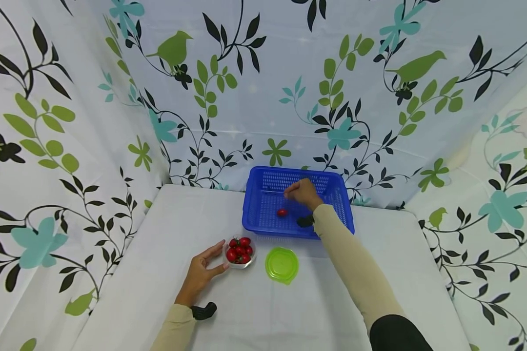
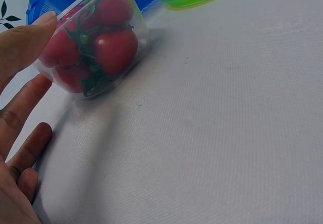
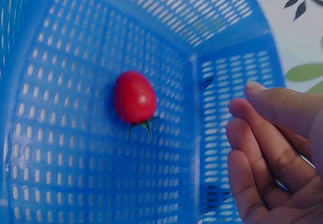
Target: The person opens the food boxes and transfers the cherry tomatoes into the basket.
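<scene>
A small clear plastic container (image 1: 240,265) filled with several red cherry tomatoes (image 2: 116,51) stands on the table. My left hand (image 1: 203,268) holds it from the left side, the thumb at its near edge and the forefinger at its far edge. Green stems show among the tomatoes through the wall. Over the blue plastic basket (image 1: 251,225) is my right hand (image 1: 305,193), fingers loosely bent, nothing in them. One cherry tomato (image 3: 135,97) with a green stem lies on the basket floor, a short way from the right fingertips.
A bright green round lid (image 1: 282,264) lies on the white table between the container and my right forearm, just in front of the basket. Patterned cloth (image 1: 254,97) hangs behind and at both sides of the table.
</scene>
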Demonstrator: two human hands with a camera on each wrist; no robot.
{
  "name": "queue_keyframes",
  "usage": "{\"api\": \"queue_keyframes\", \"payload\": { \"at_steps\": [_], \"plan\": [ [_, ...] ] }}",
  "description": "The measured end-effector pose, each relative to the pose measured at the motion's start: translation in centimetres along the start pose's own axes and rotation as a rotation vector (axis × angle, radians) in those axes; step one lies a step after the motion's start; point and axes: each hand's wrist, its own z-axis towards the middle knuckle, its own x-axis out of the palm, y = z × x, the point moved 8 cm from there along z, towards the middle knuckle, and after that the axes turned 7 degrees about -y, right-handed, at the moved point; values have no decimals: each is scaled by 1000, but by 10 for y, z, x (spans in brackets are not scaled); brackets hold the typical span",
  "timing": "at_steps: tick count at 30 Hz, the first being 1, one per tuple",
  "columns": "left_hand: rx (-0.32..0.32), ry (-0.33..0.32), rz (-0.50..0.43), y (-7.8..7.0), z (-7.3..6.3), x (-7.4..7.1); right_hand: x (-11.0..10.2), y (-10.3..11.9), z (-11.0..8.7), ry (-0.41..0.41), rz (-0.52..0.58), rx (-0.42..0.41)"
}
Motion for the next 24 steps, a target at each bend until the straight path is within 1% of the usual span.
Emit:
{"api": "queue_keyframes", "payload": {
  "at_steps": [4,7,13,18,24],
  "plan": [
    [6,4,2,-2,0,0,-7,17,-8,-40,51,-64],
    [1,3,2,-2,0,1,-11,29,-17,-74,70,-105],
    [-14,-3,-14,1,0,1,-15,47,-40,-141,110,-169],
    [-22,2,-34,4,0,1,-14,56,-61,-181,116,-199],
    [-14,-3,-25,3,1,1,-9,69,-86,-214,121,-252]
  ]
}}
